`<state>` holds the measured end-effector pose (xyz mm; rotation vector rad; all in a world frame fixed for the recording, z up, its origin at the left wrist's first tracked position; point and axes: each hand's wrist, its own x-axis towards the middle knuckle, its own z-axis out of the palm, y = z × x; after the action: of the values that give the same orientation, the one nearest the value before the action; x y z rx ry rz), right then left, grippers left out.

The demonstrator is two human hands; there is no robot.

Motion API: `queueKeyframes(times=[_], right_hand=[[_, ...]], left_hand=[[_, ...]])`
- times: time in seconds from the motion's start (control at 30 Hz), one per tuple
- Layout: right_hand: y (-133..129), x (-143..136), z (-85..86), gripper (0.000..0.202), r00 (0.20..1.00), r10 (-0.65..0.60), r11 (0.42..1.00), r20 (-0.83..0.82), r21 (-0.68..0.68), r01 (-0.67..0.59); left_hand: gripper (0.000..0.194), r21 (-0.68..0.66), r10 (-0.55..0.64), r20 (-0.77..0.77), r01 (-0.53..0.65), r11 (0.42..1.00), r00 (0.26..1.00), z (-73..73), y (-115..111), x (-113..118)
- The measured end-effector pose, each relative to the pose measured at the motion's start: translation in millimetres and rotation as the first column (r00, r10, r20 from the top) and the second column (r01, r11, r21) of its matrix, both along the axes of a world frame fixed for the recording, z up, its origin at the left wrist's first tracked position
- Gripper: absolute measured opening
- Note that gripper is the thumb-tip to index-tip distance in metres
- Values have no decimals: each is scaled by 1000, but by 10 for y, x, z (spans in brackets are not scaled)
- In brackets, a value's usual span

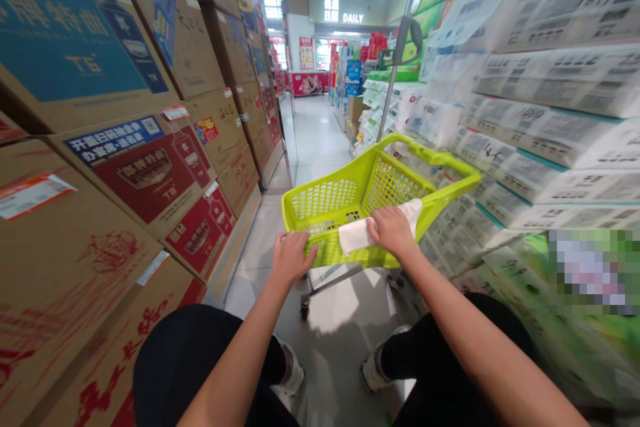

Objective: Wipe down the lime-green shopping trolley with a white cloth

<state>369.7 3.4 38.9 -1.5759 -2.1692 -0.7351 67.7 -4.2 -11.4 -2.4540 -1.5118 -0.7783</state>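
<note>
A lime-green plastic shopping cart [327,197] with a perforated basket stands at an angle in front of me. Its looped handle rises at the far right. My left hand [291,255] curls its fingers over the near left corner of the basket's rim, thumb on the near side. Draped over the near rim is a white cloth [354,235], and my right hand [393,230] is closed over it, pressing it against the rim. Part of the cloth is hidden under that hand. Little shows inside the basket apart from its slotted floor.
Stacked cardboard cartons [145,177] line the left side. Piled white paper packs [540,147] rise close on the right, with green packs [520,293] below. A glass door panel [287,67] and a metal-framed pane with a handle [407,40] flank the aisle floor [315,123] ahead.
</note>
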Motion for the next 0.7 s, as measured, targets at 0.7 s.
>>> queueKeyframes(times=[0.7], right_hand=[[-241, -1394, -227, 34, 952, 208, 957, -225, -153, -245]], left_hand=[[10, -67, -51, 19, 52, 996, 999, -30, 23, -161]])
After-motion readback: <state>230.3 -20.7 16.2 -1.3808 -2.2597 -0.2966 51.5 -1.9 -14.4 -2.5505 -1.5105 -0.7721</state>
